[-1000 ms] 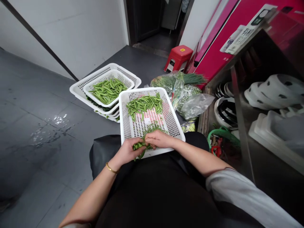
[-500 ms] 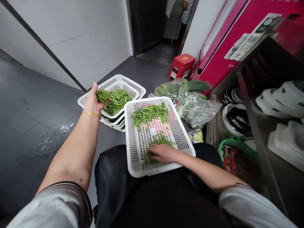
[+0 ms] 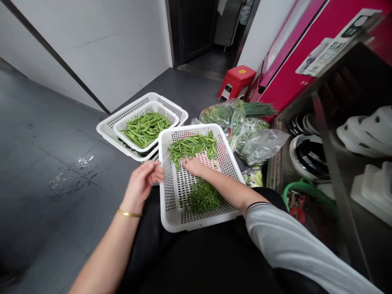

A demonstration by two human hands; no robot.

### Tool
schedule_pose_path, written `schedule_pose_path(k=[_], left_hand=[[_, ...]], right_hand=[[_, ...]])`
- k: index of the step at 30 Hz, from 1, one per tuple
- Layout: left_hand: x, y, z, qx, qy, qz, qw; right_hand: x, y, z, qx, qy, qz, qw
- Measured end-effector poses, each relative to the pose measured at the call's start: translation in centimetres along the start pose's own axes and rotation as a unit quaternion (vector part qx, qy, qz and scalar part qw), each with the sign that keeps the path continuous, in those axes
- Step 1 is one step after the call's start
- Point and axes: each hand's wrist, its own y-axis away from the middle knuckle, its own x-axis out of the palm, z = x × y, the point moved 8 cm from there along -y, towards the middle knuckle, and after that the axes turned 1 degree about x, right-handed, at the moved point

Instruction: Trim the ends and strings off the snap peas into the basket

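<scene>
A white perforated basket (image 3: 167, 218) rests on my lap. Green pea pods (image 3: 192, 148) lie heaped at its far end, and a fine green pile of trimmings (image 3: 204, 197) is at the near end. My right hand (image 3: 193, 165) reaches over the trimmings to the near edge of the pods, its fingers bent together; what they pinch, if anything, is too small to make out. My left hand (image 3: 146, 179) hovers by the basket's left rim, fingers loosely curled and apart, with nothing visible in it. More pods (image 3: 148, 127) fill a smaller white basket (image 3: 120, 127) beyond it.
The smaller basket sits in a larger white one (image 3: 105, 130) on the left. Bagged green vegetables (image 3: 245, 124) lie beyond my lap on the right, near a red stool (image 3: 237, 77). A green-rimmed basket (image 3: 306, 183) and a metal shelf (image 3: 332, 163) flank my right side.
My left hand has let go of its pods over the smaller basket and come back toward me. My right hand has moved from the trimmings forward to the pods.
</scene>
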Motion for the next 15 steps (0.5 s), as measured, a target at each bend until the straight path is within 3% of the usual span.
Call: schedule_pose_path(k=[4,9,15], left_hand=[[2.6,3.9,4.9,-0.088,-0.014,0.055,0.995],[3.9,5.2,8.5,-0.150,-0.001,0.086,0.985],[3.3,4.7,10.0,-0.189,0.021,0.038,0.981]], right_hand=[[1.7,0.5,1.0,-0.028,-0.002,-0.003,1.000],[2.5,3.2,0.2,-0.033,-0.005,-0.013,0.999],[-1.2,5.4,0.5,0.004,-0.038,-0.088,0.995]])
